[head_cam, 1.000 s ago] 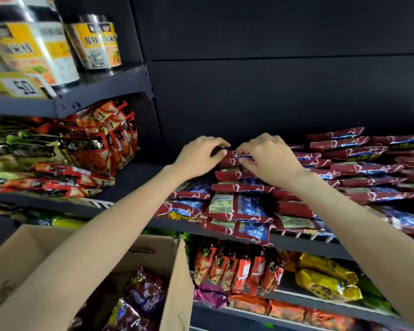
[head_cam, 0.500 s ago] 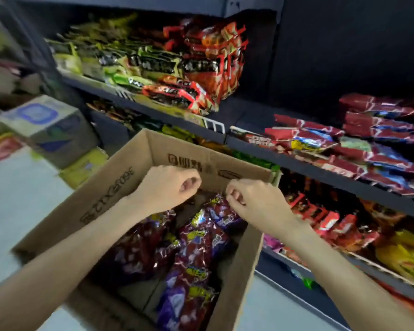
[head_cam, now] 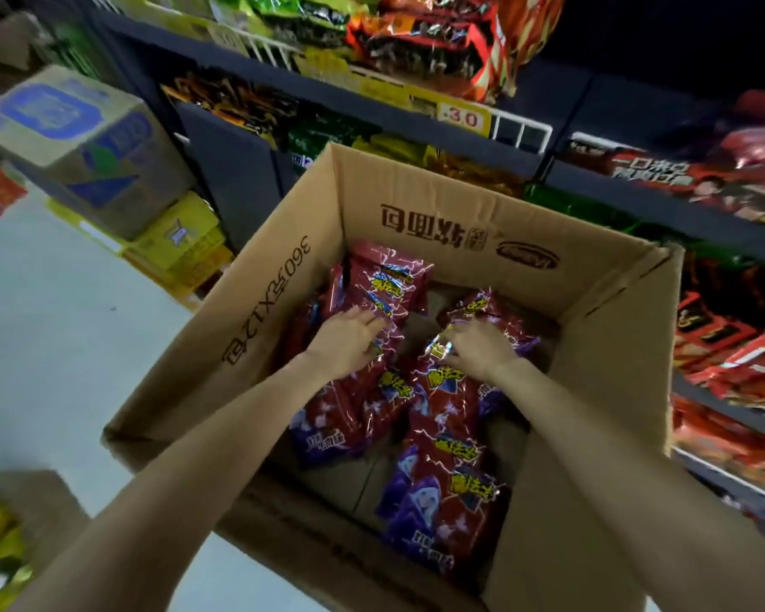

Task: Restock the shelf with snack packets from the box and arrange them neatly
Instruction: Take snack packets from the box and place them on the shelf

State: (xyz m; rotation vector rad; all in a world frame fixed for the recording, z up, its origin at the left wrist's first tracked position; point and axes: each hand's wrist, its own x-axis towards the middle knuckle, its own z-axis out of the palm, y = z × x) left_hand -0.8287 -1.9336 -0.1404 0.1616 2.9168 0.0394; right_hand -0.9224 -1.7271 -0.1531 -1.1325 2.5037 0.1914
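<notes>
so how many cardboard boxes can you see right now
2. The open brown cardboard box of red-purple snack packets stands below both hands; a closed blue-printed cardboard box sits upper left. Others may be out of view.

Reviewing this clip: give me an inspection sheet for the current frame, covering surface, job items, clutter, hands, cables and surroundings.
Surface: pale floor.
Job's things: open cardboard box holding red-purple snack packets; shelf at right.
Clutter: blue-printed carton on yellow cartons.
Hands: left hand and right hand on packets inside the box; grip unclear.
Cables: nothing seen.
Surroundings: stocked shelves, yellow price tag.
</notes>
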